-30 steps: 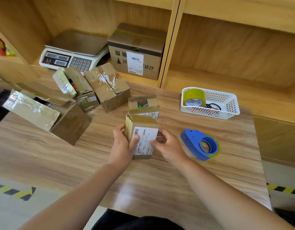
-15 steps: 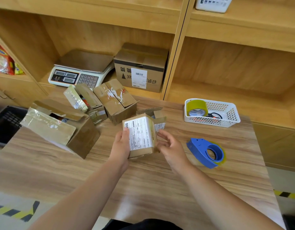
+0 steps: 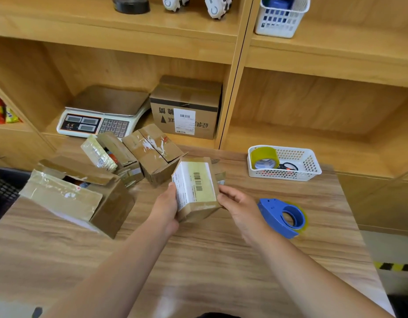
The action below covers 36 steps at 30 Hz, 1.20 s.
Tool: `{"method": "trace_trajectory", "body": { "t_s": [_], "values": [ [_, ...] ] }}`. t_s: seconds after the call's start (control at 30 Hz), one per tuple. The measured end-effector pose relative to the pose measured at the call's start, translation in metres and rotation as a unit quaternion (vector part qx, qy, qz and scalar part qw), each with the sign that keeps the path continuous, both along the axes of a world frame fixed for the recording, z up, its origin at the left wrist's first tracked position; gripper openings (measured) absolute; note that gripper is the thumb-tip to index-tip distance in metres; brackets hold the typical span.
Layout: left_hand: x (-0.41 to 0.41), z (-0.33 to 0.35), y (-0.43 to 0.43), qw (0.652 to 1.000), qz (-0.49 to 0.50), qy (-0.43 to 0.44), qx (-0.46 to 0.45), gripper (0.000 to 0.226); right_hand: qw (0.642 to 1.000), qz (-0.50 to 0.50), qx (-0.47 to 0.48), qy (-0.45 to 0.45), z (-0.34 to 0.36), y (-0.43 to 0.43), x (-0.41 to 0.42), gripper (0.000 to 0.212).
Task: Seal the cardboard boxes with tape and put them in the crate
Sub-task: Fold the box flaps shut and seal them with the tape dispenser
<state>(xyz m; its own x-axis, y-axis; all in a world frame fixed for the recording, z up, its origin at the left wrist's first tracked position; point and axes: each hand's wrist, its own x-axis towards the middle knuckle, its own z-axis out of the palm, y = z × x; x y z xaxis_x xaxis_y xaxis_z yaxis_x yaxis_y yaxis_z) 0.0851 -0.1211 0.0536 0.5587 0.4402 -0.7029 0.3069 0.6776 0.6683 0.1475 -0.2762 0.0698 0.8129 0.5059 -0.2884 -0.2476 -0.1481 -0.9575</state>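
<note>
A small cardboard box with a white barcode label and a strip of yellowish tape is held tilted above the middle of the wooden table. My left hand grips its left side. My right hand touches its right edge with loosely bent fingers. A blue tape dispenser lies on the table just right of my right hand. A black crate shows at the far left edge, beyond the table.
Several open cardboard boxes stand at the table's left and back. A white basket with a tape roll and scissors sits at the back right. A weighing scale and a labelled carton are on the shelf behind.
The small box has been turned in my hands, so its barcode label and taped face now point up. The camera has tipped upward, showing more shelf.
</note>
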Motion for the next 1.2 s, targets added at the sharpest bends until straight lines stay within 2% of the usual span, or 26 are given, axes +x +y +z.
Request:
{"method": "trace_trajectory", "body": {
  "t_s": [0.2,0.3,0.4,0.5,0.6,0.67,0.8,0.87,1.0,1.13,1.2],
  "values": [
    [0.002,0.008,-0.005,0.999,-0.010,-0.005,-0.039,0.038,1.000,0.011,0.013,-0.025,0.008,0.000,-0.002,0.027],
    [0.000,0.016,-0.006,0.999,-0.004,-0.002,-0.042,0.026,0.998,-0.006,0.033,-0.052,0.010,-0.002,-0.001,0.030],
    [-0.001,0.015,-0.003,0.999,-0.003,0.017,-0.037,0.016,0.992,-0.026,0.022,-0.125,0.012,-0.004,0.002,0.027],
    [-0.001,0.021,-0.008,0.999,-0.012,0.000,-0.046,0.018,0.985,-0.043,0.001,-0.170,0.010,-0.006,0.009,0.025],
    [-0.002,0.028,-0.016,0.998,-0.007,-0.027,-0.061,0.019,0.987,-0.054,-0.019,-0.152,0.009,-0.012,0.017,0.023],
    [-0.001,0.028,-0.017,0.996,-0.013,-0.042,-0.077,0.029,0.987,-0.052,-0.030,-0.149,0.009,-0.018,0.022,0.023],
    [0.000,0.034,-0.022,0.996,-0.039,-0.060,-0.055,0.039,0.989,-0.060,-0.034,-0.134,0.009,-0.028,0.027,0.022],
    [0.002,0.034,-0.025,0.997,-0.051,-0.054,-0.016,0.045,0.988,-0.065,-0.043,-0.135,0.006,-0.033,0.028,0.017],
    [-0.001,0.038,-0.031,0.982,-0.127,-0.012,0.138,0.027,0.988,-0.103,-0.041,-0.108,-0.001,-0.035,0.027,0.016],
    [-0.006,0.033,-0.034,0.950,-0.212,-0.066,0.219,0.058,0.987,-0.142,-0.038,-0.068,-0.004,-0.036,0.028,0.019],
    [-0.009,0.028,-0.033,0.908,-0.249,-0.067,0.330,0.062,0.986,-0.150,-0.037,-0.056,-0.005,-0.037,0.030,0.018]
  ]
}}
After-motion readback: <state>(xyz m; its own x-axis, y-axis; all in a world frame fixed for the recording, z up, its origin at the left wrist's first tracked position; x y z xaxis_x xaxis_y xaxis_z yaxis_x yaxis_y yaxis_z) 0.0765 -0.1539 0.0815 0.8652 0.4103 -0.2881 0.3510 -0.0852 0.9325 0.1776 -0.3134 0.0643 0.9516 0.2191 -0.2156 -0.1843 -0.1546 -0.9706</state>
